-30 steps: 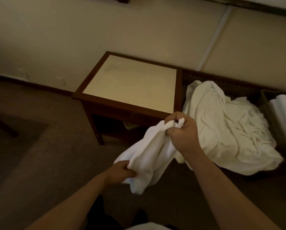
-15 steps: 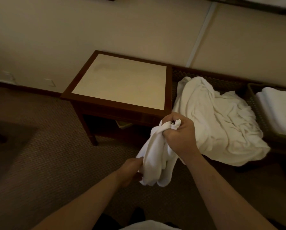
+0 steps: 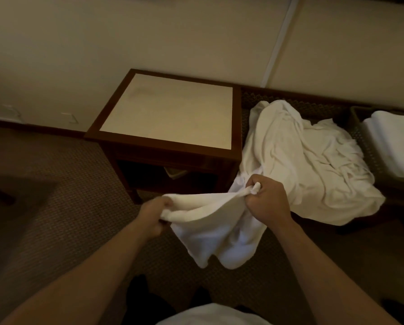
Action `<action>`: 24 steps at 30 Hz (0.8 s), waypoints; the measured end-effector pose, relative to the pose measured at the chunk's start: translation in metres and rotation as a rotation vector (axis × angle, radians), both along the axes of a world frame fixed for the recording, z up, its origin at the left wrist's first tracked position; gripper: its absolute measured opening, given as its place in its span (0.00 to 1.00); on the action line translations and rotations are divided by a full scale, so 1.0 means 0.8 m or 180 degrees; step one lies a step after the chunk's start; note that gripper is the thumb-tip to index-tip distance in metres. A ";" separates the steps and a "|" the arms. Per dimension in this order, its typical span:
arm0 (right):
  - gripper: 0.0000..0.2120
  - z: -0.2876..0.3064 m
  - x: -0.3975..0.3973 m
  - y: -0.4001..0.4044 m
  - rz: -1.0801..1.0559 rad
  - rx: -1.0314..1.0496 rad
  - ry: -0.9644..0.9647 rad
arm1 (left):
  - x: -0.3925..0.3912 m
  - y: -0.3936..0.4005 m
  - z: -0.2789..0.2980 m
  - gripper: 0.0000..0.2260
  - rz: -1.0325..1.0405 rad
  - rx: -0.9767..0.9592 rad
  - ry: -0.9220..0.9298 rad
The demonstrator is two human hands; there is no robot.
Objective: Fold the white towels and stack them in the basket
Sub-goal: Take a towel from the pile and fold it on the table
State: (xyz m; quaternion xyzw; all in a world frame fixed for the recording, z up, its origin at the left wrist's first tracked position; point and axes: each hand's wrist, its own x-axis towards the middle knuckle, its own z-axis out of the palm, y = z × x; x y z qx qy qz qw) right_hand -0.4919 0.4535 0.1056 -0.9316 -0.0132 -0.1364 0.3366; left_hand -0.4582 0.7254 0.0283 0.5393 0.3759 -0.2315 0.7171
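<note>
Towel in hand (image 3: 216,227): white, stretched between both hands above the carpet, its lower part hanging loose.
Left hand (image 3: 152,215): clenched round the towel's left end.
Right hand (image 3: 267,201): fist gripping the towel's right end.
Loose towels (image 3: 306,160): crumpled white heap on the carpet, just right of the table.
Basket (image 3: 358,127): dark wicker, at the right edge, holding folded towels (image 3: 393,141).
Table (image 3: 170,111): dark wood frame, pale top, against the wall.

Soft matt cloth towel (image 3: 210,221), dark glossy wood table (image 3: 165,141) with smooth pale top, rough woven carpet (image 3: 55,207).
</note>
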 end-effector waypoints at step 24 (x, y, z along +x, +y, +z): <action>0.14 0.023 0.048 0.108 0.0291 0.0232 0.0287 | 0.039 0.017 0.064 0.06 -0.2176 0.1205 -0.2781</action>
